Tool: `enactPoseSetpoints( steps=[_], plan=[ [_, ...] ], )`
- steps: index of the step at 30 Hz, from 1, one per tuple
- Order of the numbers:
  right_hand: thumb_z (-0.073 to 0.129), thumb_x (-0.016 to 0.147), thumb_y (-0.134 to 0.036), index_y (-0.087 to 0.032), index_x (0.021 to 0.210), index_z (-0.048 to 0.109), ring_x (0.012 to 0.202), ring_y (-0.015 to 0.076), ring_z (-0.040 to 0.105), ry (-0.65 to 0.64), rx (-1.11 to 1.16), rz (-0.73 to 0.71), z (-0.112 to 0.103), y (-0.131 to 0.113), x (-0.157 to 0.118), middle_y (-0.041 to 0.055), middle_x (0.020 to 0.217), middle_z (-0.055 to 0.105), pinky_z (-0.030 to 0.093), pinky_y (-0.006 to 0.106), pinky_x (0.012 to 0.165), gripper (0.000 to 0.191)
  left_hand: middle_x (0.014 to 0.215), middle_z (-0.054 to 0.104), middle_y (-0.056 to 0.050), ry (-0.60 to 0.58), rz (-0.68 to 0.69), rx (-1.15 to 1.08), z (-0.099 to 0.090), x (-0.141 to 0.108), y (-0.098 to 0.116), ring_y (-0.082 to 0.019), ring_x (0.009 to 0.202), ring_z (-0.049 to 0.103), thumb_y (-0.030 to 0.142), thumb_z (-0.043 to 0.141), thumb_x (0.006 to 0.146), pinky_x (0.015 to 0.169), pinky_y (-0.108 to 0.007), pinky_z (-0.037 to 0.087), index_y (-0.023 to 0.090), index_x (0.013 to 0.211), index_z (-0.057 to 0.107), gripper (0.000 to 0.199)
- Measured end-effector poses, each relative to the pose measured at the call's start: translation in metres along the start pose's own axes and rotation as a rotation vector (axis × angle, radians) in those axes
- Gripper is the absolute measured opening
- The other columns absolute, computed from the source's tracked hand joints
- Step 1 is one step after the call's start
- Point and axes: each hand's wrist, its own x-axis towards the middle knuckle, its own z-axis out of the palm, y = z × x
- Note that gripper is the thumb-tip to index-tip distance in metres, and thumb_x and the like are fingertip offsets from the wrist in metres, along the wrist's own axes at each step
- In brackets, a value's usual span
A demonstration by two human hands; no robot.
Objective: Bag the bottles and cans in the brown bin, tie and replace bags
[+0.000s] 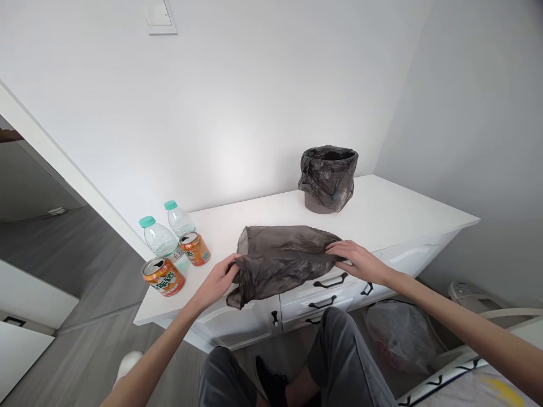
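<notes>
A dark, thin plastic garbage bag (288,243) lies stretched sideways over the front edge of the white cabinet top, its near part hanging down past the edge. At its left end my left hand (218,280) is closed on the crumpled plastic, with the fingertips partly hidden in the folds. My right hand (358,261) grips the gathered right end between thumb and fingers. Behind the bag stands a small trash bin (318,204), lined with another dark bag (328,178) that is folded over its rim.
Two clear bottles (159,238) with green caps and two orange cans (165,277) stand at the cabinet top's left end. Drawers with black handles (331,280) face my knees. A whitish plastic bag (403,333) sits low on the right, near a chair.
</notes>
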Motion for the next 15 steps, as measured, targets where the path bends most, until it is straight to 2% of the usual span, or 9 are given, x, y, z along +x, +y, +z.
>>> enactPoseSetpoints(
  steps=[3, 5, 6, 8, 10, 11, 12, 13, 15],
  plan=[
    [0.056, 0.094, -0.043, -0.027, 0.099, 0.074, 0.111, 0.0328, 0.066, -0.018, 0.115, 0.173, -0.002, 0.001, 0.012, 0.0072, 0.106, 0.077, 0.047, 0.045, 0.106, 0.024, 0.074, 0.064, 0.001, 0.122, -0.108, -0.116, -0.007, 0.015, 0.003, -0.016, 0.065, 0.057, 0.047, 0.053, 0.093, 0.061, -0.027, 0.046, 0.019, 0.111, 0.064, 0.034],
    [0.055, 0.095, -0.05, -0.027, 0.091, 0.072, 0.096, 0.0304, 0.067, -0.009, 0.148, 0.24, -0.002, 0.006, 0.021, 0.0051, 0.091, 0.077, 0.051, 0.041, 0.094, 0.029, 0.078, 0.067, -0.001, 0.201, -0.157, -0.129, -0.013, 0.03, 0.01, -0.017, 0.069, 0.061, 0.048, 0.059, 0.09, 0.064, -0.028, 0.048, 0.018, 0.115, 0.061, 0.039],
    [0.055, 0.095, -0.052, -0.027, 0.089, 0.071, 0.092, 0.0292, 0.067, 0.006, 0.148, 0.265, -0.001, 0.009, 0.027, 0.0043, 0.087, 0.076, 0.051, 0.038, 0.089, 0.031, 0.085, 0.07, -0.004, 0.252, -0.161, -0.116, -0.016, 0.037, 0.015, -0.019, 0.077, 0.065, 0.046, 0.061, 0.089, 0.07, -0.03, 0.051, 0.017, 0.118, 0.06, 0.041],
    [0.059, 0.094, -0.052, -0.026, 0.086, 0.069, 0.089, 0.0276, 0.067, 0.044, 0.118, 0.317, 0.002, 0.017, 0.039, 0.0036, 0.086, 0.075, 0.05, 0.035, 0.082, 0.029, 0.108, 0.071, -0.012, 0.419, -0.095, -0.017, -0.016, 0.05, 0.031, -0.026, 0.102, 0.068, 0.037, 0.063, 0.087, 0.088, -0.04, 0.054, 0.015, 0.125, 0.056, 0.044],
    [0.063, 0.092, -0.047, -0.025, 0.086, 0.067, 0.089, 0.0263, 0.068, 0.073, 0.077, 0.387, 0.007, 0.025, 0.052, 0.0039, 0.091, 0.076, 0.048, 0.032, 0.078, 0.023, 0.128, 0.066, -0.016, 0.588, 0.081, 0.161, -0.007, 0.057, 0.05, -0.03, 0.125, 0.06, 0.028, 0.06, 0.088, 0.104, -0.049, 0.049, 0.016, 0.13, 0.054, 0.043],
    [0.065, 0.091, -0.044, -0.025, 0.088, 0.067, 0.09, 0.0258, 0.068, 0.084, 0.064, 0.43, 0.01, 0.028, 0.058, 0.0044, 0.093, 0.076, 0.047, 0.031, 0.078, 0.02, 0.133, 0.064, -0.016, 0.611, 0.199, 0.257, 0.002, 0.059, 0.059, -0.03, 0.132, 0.056, 0.026, 0.057, 0.091, 0.111, -0.051, 0.045, 0.018, 0.131, 0.054, 0.041],
    [0.066, 0.091, -0.042, -0.024, 0.091, 0.068, 0.091, 0.0255, 0.069, 0.092, 0.057, 0.471, 0.012, 0.03, 0.064, 0.005, 0.095, 0.076, 0.047, 0.031, 0.078, 0.017, 0.136, 0.063, -0.014, 0.577, 0.322, 0.345, 0.013, 0.059, 0.067, -0.03, 0.136, 0.054, 0.025, 0.054, 0.094, 0.115, -0.053, 0.041, 0.021, 0.132, 0.055, 0.039],
    [0.067, 0.09, -0.04, -0.024, 0.094, 0.068, 0.092, 0.0254, 0.069, 0.098, 0.056, 0.506, 0.014, 0.032, 0.069, 0.0059, 0.097, 0.076, 0.047, 0.031, 0.078, 0.017, 0.137, 0.064, -0.012, 0.489, 0.436, 0.42, 0.027, 0.059, 0.071, -0.029, 0.138, 0.053, 0.026, 0.051, 0.097, 0.118, -0.052, 0.038, 0.023, 0.133, 0.056, 0.037],
    [0.068, 0.09, -0.038, -0.022, 0.1, 0.068, 0.093, 0.0254, 0.069, 0.103, 0.058, 0.546, 0.016, 0.032, 0.076, 0.0074, 0.099, 0.076, 0.047, 0.031, 0.079, 0.018, 0.139, 0.064, -0.011, 0.244, 0.589, 0.538, 0.057, 0.061, 0.07, -0.028, 0.142, 0.05, 0.033, 0.046, 0.103, 0.122, -0.052, 0.035, 0.025, 0.137, 0.056, 0.036]
  ],
)
